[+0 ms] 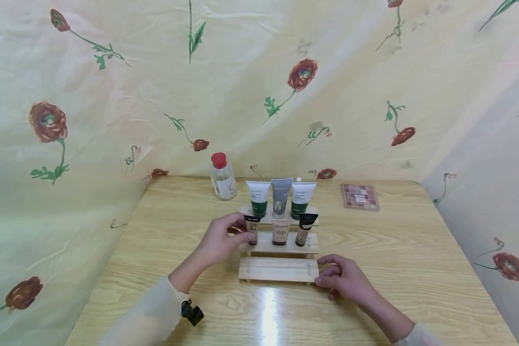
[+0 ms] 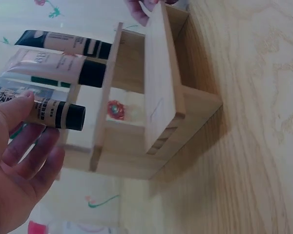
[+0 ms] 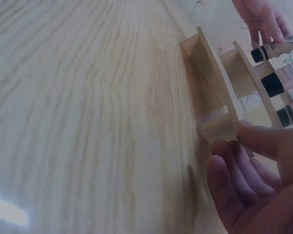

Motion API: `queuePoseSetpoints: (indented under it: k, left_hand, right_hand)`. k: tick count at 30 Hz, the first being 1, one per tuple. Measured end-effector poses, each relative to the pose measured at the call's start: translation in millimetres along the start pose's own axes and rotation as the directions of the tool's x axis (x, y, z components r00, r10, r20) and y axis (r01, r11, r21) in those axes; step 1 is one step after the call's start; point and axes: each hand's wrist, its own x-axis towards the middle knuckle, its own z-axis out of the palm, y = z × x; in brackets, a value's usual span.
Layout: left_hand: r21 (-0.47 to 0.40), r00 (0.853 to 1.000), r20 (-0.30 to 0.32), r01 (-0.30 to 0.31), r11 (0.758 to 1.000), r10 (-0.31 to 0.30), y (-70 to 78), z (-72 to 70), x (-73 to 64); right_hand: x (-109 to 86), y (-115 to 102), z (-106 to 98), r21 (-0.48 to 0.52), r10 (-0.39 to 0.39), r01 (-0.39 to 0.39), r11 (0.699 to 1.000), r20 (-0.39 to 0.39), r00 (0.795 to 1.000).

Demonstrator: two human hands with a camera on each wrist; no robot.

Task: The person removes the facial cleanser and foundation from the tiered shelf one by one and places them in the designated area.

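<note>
A three-tier wooden display rack (image 1: 278, 270) stands on the table. My left hand (image 1: 222, 238) pinches a small beige-and-black cosmetic tube (image 1: 252, 230) between thumb and fingers, at the left end of the middle tier. In the left wrist view this tube (image 2: 48, 108) lines up beside a pink BB cream tube (image 2: 51, 67) and another black-ended tube (image 2: 63, 43). At the right end of the bare front tier, my right hand (image 1: 346, 278) grips the board's edge. Its thumb (image 3: 261, 136) lies against the board, the other fingers curled below.
On the top tier stand two white-and-green tubes (image 1: 258, 198) with a grey tube (image 1: 281, 197) between them. A clear bottle (image 1: 225, 182) with a red cap is behind at left. A makeup palette (image 1: 360, 197) lies back right. Floral cloth (image 1: 242, 86) hangs behind the table.
</note>
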Motion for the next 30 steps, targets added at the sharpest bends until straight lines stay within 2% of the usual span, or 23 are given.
queuePoseSetpoints:
  k: [7, 10, 14, 19, 24, 27, 30]
  left_hand:
    - [-0.005, 1.000, -0.029, -0.008, 1.000, 0.008, 2.5, -28.6, -10.7]
    - [0.005, 0.999, -0.047, 0.014, 1.000, -0.013, -1.1, -42.0, -14.3]
    - [-0.005, 0.992, -0.083, 0.098, 0.995, -0.098, -14.4, -60.7, -16.1]
    - [-0.095, 0.969, -0.125, 0.203, 0.974, -0.214, -33.9, -80.5, -16.9]
    - [-0.168, 0.949, -0.113, 0.275, 0.947, -0.295, -53.6, -84.4, -18.7]
    - [-0.142, 0.938, -0.106, 0.314, 0.939, -0.330, -66.3, -80.6, -16.4]
    - [-0.115, 0.934, -0.092, 0.335, 0.935, -0.346, -75.8, -74.7, -10.8]
  right_hand:
    - [3.7, -3.0, -4.8, -0.032, 0.012, -0.010, 0.999, 0.046, 0.999]
    - [3.7, -2.9, -5.0, -0.036, 0.009, -0.007, 0.999, 0.048, 0.999]
    - [3.3, -2.8, -4.8, -0.038, 0.002, 0.000, 0.999, 0.049, 0.999]
    - [3.4, -2.9, -5.3, -0.042, 0.006, -0.004, 0.999, 0.051, 0.999]
    - [2.6, -1.7, -5.9, -0.040, -0.001, 0.003, 0.999, 0.057, 0.998]
    - [2.4, -1.2, -5.8, -0.037, -0.012, 0.014, 0.999, 0.061, 0.998]
    - [3.0, -1.0, -5.6, -0.042, -0.013, 0.015, 0.999, 0.058, 0.998]
